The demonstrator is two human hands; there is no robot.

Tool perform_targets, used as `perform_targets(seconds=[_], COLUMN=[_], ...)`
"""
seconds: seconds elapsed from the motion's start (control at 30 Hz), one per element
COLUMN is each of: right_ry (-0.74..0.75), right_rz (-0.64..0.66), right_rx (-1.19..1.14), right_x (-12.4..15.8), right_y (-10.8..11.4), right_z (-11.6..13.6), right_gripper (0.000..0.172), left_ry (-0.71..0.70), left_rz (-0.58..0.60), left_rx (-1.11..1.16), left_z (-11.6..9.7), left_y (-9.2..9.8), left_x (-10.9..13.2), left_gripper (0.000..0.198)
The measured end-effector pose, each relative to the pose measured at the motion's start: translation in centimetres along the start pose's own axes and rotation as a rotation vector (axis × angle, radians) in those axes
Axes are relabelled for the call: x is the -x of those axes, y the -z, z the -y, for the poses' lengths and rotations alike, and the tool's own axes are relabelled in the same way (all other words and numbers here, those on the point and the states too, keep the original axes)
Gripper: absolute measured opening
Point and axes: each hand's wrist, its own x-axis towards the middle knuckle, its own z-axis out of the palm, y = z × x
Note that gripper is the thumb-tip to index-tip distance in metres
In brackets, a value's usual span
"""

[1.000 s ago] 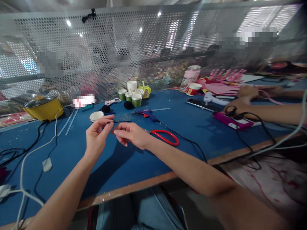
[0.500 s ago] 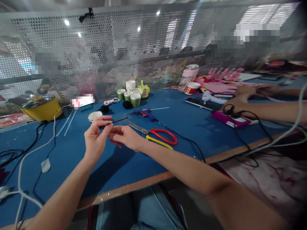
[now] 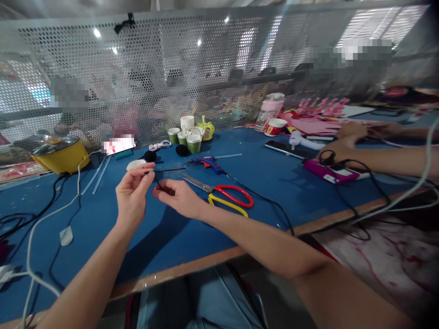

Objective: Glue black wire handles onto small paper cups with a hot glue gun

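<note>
Between thumb and fingertips of my left hand [image 3: 132,194] is a thin black strand that looks like a pipe cleaner [image 3: 171,170]. One length of it points right over the table, and another slants down to my right hand [image 3: 180,196], whose thumb and fingers close on it. Just right of my right hand lie scissors [image 3: 206,186] with one red and one yellow handle, blades apart. Beyond them rests a blue glue gun [image 3: 209,163]. Behind my left hand a small white dish [image 3: 135,164] is partly covered by my fingers.
Black fuzzy balls [image 3: 182,150] and green-and-white cups [image 3: 194,142] stand farther back. A yellow electric pot [image 3: 61,155] is at left, with cables nearby. On the right are a phone [image 3: 286,150], a purple power strip [image 3: 329,171] and another person's hands [image 3: 351,131]. A perforated screen [image 3: 206,64] rises behind.
My hands have drawn slightly apart, the left one shifting left. A slanting length of the black strand now shows between them.
</note>
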Motion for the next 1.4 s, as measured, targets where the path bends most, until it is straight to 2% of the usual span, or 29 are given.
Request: perform_targets(seconds=[0.17, 0.33, 0.47, 0.6, 0.7, 0.83, 0.97, 1.07, 1.13, 1.2, 1.27, 1.4], right_ry=[-0.025, 0.025, 0.052, 0.096, 0.107, 0.079, -0.063, -0.17, -0.187, -0.162, -0.133, -0.225], right_rz=[-0.02, -0.127, -0.148, -0.189, -0.242, -0.257, -0.157, -0.091, -0.084, -0.035, 0.034, 0.164], right_rx=[0.114, 0.237, 0.335, 0.422, 0.493, 0.577, 0.667, 0.694, 0.587, 0.345, 0.124, 0.096], right_x=[0.2, -0.3, -0.7, -1.0, -1.3, -1.6, -1.8, -1.6, -1.4, -1.0, -0.7, -0.4], right_y=[1.4, 3.0, 3.7, 4.3, 5.0, 6.3, 7.5, 7.9, 7.7, 7.0, 6.0, 4.4], right_z=[0.5, -0.1, -0.6, -1.1, -1.3, -1.4, -1.5, -1.2, -0.7, 0.1, 0.8, 1.1], right_gripper=[0.027, 0.027, 0.029, 0.026, 0.026, 0.029, 0.028, 0.018, 0.025, 0.038, 0.04, 0.032], left_ry=[-0.064, -0.171, -0.237, -0.274, -0.125, 0.193, 0.374, 0.475, 0.535, 0.582, 0.617, 0.63], left_rz=[-0.023, 0.012, 0.017, 0.094, 0.165, 0.214, 0.146, 0.162, 0.199, 0.237, 0.269, 0.312], left_rx=[-0.092, -0.246, -0.266, -0.338, -0.327, -0.109, 0.061, 0.086, 0.078, 0.064, 0.053, 0.013], left_z=[-0.2, -0.9, -1.8, -2.5, -2.7, -2.2, -1.5, -1.2, -0.9, -0.6, -0.4, 0.0], left_y=[0.6, 1.3, 1.7, 1.9, 2.0, 1.9, 1.4, 1.0, 0.6, 0.3, 0.0, -0.2], left_x=[-0.7, -1.2, -1.8, -1.8, -1.7, -1.6, -1.6, -1.3, -0.8, -0.4, 0.1, 0.5], left_gripper=[0.005, 0.007, 0.007, 0.007, 0.007, 0.01, 0.016, 0.017, 0.017, 0.017, 0.019, 0.021])
